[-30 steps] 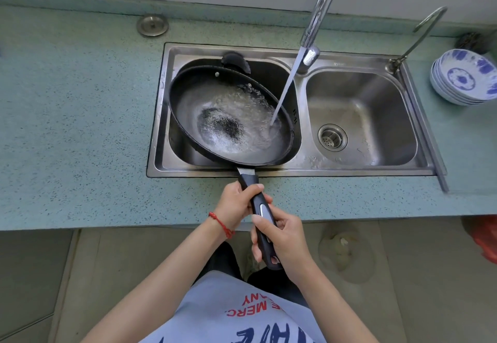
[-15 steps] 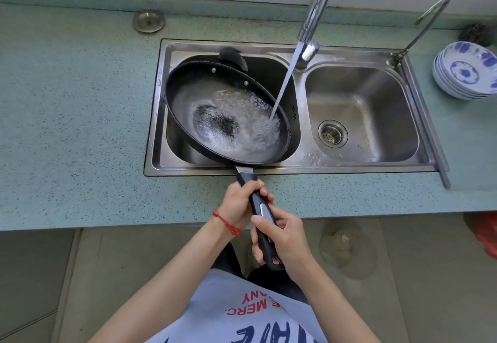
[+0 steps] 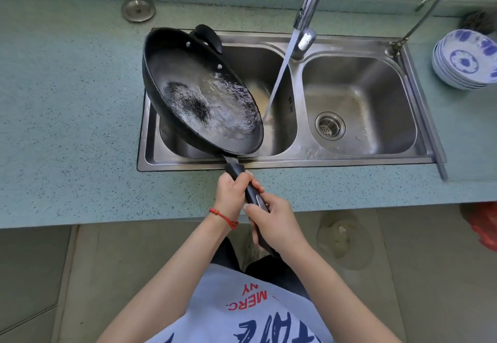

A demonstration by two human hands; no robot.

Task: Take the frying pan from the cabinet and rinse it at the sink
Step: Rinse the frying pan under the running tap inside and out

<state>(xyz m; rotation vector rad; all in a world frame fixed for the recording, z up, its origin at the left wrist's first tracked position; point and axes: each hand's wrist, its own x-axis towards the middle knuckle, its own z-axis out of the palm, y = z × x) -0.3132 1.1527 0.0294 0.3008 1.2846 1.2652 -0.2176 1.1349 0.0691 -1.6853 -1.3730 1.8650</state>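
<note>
Black handle (image 3: 248, 189), wrapped tight by curled fingers (image 3: 255, 181) of the left hand (image 3: 233, 194) near the pan, and by the right hand (image 3: 274, 224) lower down, both closed around it. Beyond, frying pan (image 3: 201, 92) now tilted with its left side raised over the left basin of the sink (image 3: 285, 161), no longer lying flat under the faucet (image 3: 306, 17). Water stream (image 3: 279, 73) now falling just beside the rim into the basin. Probably pouring out rinse water; rinsing close to finished.

Black frying pan (image 3: 199, 92), steel-grey sink (image 3: 357, 159), speckled teal counter (image 3: 67, 106), blue-patterned white bowls (image 3: 465, 60).
</note>
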